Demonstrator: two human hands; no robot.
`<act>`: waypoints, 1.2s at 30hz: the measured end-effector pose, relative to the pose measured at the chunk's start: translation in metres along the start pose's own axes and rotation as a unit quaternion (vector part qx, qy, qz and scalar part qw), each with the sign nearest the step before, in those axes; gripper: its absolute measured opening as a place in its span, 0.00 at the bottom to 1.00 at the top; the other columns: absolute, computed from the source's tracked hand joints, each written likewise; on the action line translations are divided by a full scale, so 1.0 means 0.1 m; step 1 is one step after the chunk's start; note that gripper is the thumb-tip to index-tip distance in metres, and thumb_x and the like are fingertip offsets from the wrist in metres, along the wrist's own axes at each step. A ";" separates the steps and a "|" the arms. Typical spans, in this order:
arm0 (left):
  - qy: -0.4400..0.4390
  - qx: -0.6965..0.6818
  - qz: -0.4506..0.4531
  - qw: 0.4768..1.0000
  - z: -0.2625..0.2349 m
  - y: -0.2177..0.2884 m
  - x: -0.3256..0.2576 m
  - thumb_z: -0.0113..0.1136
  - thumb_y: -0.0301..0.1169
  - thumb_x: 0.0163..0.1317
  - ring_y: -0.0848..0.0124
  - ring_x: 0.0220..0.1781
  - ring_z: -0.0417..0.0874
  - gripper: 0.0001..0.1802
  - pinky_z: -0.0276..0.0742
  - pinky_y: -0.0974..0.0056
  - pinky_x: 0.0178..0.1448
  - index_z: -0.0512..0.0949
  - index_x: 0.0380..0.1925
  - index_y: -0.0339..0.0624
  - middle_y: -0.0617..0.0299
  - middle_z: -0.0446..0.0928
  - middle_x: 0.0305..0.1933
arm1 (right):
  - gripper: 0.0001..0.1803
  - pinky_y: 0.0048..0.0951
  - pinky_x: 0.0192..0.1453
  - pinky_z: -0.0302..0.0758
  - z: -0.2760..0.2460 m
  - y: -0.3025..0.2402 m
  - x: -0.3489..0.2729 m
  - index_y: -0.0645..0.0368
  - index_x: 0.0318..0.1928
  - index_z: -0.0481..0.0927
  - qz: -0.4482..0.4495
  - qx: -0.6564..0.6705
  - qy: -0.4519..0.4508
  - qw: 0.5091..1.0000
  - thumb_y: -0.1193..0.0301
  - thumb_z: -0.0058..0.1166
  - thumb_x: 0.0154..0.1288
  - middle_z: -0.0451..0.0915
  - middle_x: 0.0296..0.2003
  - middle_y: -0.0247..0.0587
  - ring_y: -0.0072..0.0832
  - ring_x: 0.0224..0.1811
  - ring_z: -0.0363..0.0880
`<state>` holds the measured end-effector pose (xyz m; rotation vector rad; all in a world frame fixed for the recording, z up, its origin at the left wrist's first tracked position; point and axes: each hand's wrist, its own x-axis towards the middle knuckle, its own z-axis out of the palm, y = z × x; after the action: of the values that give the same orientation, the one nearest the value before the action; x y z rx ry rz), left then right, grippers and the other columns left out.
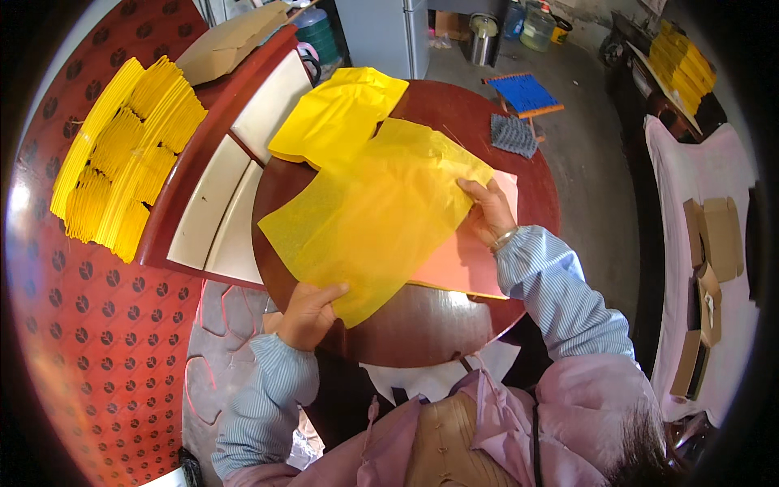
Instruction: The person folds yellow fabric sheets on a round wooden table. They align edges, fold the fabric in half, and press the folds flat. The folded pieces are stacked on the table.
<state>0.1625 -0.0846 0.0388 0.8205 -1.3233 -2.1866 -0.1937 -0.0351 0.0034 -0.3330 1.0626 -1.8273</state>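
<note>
A thin, see-through yellow sheet (365,219) is stretched between my two hands above a round dark-red table (422,329). My left hand (308,315) pinches its near-left corner between thumb and fingers. At the right, my right hand (488,209) grips the sheet's far-right edge. Partly under the sheet, a pink sheet (479,264) with a yellow edge beneath it lies on the table. Behind, a stack of opaque yellow sheets (337,114) rests at the table's far left, overlapped in part by the held sheet.
Left of the table stands a red cabinet with cream panels (213,203); bundles of folded yellow material (126,162) lie on a red patterned surface. A blue-topped folding stool (527,95) and grey textured cloth (513,135) are beyond the table's right. Cardboard boxes (714,243) sit far right.
</note>
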 end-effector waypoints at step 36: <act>0.122 0.393 -0.016 0.911 -0.56 0.02 1.22 0.65 0.20 0.60 0.78 0.25 0.75 0.27 0.71 0.69 0.29 0.76 0.62 0.34 0.67 0.76 0.28 | 0.40 0.29 0.53 0.82 -1.17 0.19 -1.24 0.51 0.76 0.69 -0.136 -0.413 0.026 0.900 0.84 0.62 0.65 0.84 0.55 0.43 0.25 0.51 0.85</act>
<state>0.1135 -0.1995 -0.0110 1.3459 -2.0764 -1.4534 -0.1930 0.1266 -0.0532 -0.9761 1.8817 -1.5241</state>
